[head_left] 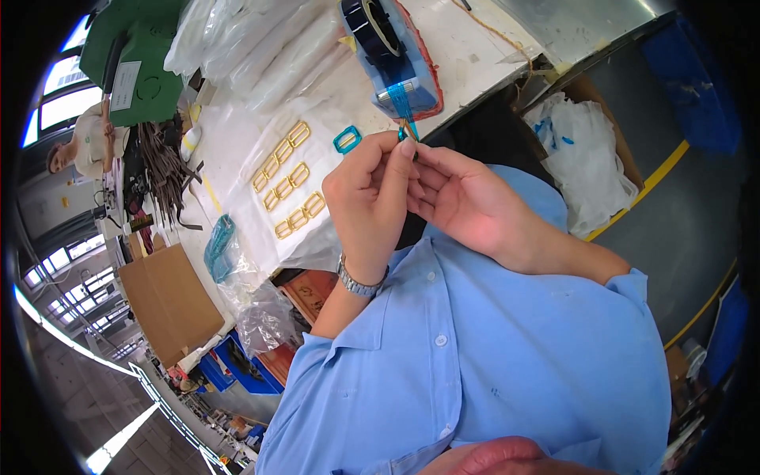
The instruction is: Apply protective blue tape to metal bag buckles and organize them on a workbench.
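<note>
My left hand [368, 194], with a metal watch on its wrist, pinches a small gold buckle [406, 127] partly covered in blue tape. The fingertips of my right hand [477, 202] close on the same buckle from the other side, and most of it is hidden between the fingers. A strip of blue tape [400, 101] runs from the tape dispenser [426, 77] down to the buckle. Left of my hands, a buckle covered in blue [347, 140] lies on the table. Several bare gold buckles [286, 187] lie beside it in rows on white sheeting.
Clear plastic bags [245, 47] cover the far table. A bag of blue pieces [220, 247] lies near the left edge, by a cardboard box [170, 303]. At right stands a carton lined with white plastic [582, 150]. Another person [87, 142] is at far left.
</note>
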`<action>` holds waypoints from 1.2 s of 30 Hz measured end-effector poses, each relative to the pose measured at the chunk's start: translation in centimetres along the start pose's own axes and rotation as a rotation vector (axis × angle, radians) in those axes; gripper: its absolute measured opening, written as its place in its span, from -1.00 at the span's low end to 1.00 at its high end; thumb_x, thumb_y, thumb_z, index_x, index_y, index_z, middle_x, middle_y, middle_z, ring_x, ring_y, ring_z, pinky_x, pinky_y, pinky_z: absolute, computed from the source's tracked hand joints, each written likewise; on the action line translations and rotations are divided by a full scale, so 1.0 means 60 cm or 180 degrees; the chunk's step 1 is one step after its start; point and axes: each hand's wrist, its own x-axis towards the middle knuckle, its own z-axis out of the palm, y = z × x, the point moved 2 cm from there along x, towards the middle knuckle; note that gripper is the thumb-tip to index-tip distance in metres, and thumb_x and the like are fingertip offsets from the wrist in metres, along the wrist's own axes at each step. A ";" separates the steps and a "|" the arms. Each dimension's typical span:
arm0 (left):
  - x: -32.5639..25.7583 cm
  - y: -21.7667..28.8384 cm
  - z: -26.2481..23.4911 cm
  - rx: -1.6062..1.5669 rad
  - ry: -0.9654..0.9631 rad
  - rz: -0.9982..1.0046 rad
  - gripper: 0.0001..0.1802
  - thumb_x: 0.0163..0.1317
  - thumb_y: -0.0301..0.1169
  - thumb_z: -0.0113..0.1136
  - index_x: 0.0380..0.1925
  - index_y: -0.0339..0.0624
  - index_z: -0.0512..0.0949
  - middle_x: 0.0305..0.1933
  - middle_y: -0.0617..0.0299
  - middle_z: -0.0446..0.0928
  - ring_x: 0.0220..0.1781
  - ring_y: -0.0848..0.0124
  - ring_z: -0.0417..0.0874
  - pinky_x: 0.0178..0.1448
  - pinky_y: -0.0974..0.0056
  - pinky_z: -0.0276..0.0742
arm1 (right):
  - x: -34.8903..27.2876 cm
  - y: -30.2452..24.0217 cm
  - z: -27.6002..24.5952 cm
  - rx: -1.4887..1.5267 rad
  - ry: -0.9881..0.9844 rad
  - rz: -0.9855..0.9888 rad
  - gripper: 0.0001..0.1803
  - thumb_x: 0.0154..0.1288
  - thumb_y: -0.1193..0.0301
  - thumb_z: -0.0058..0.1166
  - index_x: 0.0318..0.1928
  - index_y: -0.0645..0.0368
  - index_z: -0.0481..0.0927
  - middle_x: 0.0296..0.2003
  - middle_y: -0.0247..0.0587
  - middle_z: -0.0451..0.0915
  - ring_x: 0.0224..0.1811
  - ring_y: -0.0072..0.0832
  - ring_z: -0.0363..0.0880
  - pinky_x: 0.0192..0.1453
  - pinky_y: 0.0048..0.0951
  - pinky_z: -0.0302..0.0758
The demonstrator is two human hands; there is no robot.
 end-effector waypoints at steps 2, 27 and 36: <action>0.019 0.000 -0.002 -0.0169 -0.0186 -0.0236 -0.88 0.48 -0.49 0.32 -0.21 -0.35 0.70 -0.54 0.27 0.64 -0.57 0.58 0.62 -0.47 0.44 0.47 | 0.010 -0.004 -0.014 0.0009 -0.0490 0.0021 -0.72 0.68 0.25 0.08 0.14 0.14 0.67 0.02 -0.31 0.72 0.08 -0.53 0.64 0.31 -0.34 0.54; 0.039 0.009 -0.008 0.1224 -0.0020 0.0327 -0.83 0.39 -0.41 0.43 -0.24 -0.29 0.64 -0.50 0.24 0.58 -0.49 0.52 0.56 -0.41 0.40 0.47 | 0.052 -0.079 0.009 -0.2023 0.0020 -0.1030 -0.76 0.54 0.33 0.30 -0.05 0.27 0.80 -0.32 -0.40 0.71 -0.30 -0.71 0.64 -0.12 -0.61 0.62; -0.006 -0.010 -0.003 0.1148 0.0594 0.1320 -0.73 0.34 -0.63 0.41 0.03 -0.31 0.70 -0.15 0.16 0.73 -0.26 0.50 0.74 -0.19 0.41 0.69 | 0.043 -0.059 0.019 -0.1386 0.0145 -0.0738 -0.73 0.56 0.30 0.26 0.06 0.23 0.76 -0.19 -0.37 0.77 -0.20 -0.67 0.72 -0.04 -0.56 0.67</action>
